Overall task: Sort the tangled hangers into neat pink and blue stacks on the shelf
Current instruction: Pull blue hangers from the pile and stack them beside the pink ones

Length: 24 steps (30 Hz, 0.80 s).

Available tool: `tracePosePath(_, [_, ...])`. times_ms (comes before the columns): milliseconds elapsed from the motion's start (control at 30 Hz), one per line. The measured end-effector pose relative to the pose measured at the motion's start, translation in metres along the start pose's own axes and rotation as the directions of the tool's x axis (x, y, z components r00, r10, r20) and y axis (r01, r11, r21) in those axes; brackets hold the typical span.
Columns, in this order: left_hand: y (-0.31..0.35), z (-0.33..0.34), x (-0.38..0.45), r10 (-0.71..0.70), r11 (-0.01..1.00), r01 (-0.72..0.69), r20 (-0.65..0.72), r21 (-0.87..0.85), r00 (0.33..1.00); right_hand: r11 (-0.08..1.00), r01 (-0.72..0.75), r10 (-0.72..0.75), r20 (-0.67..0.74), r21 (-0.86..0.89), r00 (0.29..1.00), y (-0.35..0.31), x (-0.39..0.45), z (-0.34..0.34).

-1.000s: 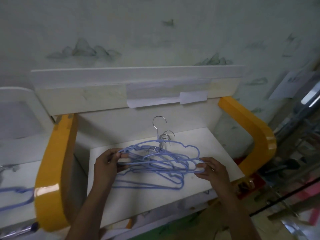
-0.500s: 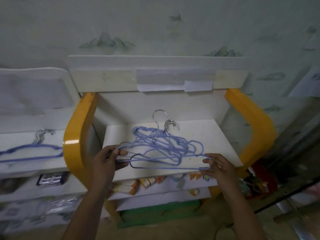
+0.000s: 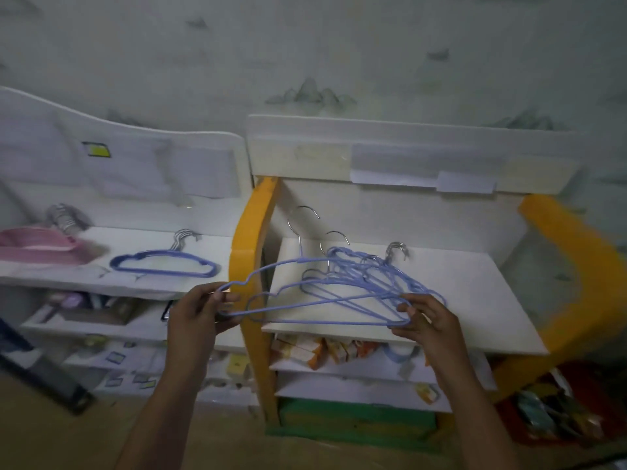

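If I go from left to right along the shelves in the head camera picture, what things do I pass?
Pink hangers → neat blue hanger stack → yellow shelf post → left hand holding the tangled blue hangers → right hand → yellow shelf side.

Two hands: left (image 3: 200, 308), right (image 3: 425, 317). Blue hangers held between them (image 3: 325, 293): approx. 5–6, too tangled for an exact no.; 3 steel hooks stand clear, more bunched at the right. Two shelf units: white one (image 3: 112, 283), yellow-sided one (image 3: 475, 300). On the white unit, 1 blue stack (image 3: 163, 264), several hangers, count unclear, and 1 pink stack (image 3: 40, 249), blurred, count unclear.
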<state>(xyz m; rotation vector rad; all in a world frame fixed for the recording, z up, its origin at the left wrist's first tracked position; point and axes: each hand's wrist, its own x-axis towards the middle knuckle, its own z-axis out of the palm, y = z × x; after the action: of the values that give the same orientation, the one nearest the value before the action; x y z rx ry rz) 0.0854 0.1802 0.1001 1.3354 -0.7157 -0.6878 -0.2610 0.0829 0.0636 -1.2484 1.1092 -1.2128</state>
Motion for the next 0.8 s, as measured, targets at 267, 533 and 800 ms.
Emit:
tracePosePath(267, [0.006, -0.111, 0.036, 0.014, 0.999, -0.017, -0.070, -0.034, 0.997, 1.000, 0.005, -0.006, 0.044, 0.030, 0.999, 0.004, 0.003, 0.120])
tracePosePath(533, [0.010, -0.227, 0.094, 0.004, 1.000, -0.008, -0.139, -0.029, 0.990, 1.000, 0.006, -0.006, 0.059, 0.015, 0.998, 0.009, -0.009, 0.258])
tracePosePath(800, [0.012, -0.307, 0.127, 0.002, 1.000, -0.001, -0.212, 0.008, 0.977, 1.000, -0.016, 0.012, 0.124, 0.027, 0.992, 0.014, -0.008, 0.360])
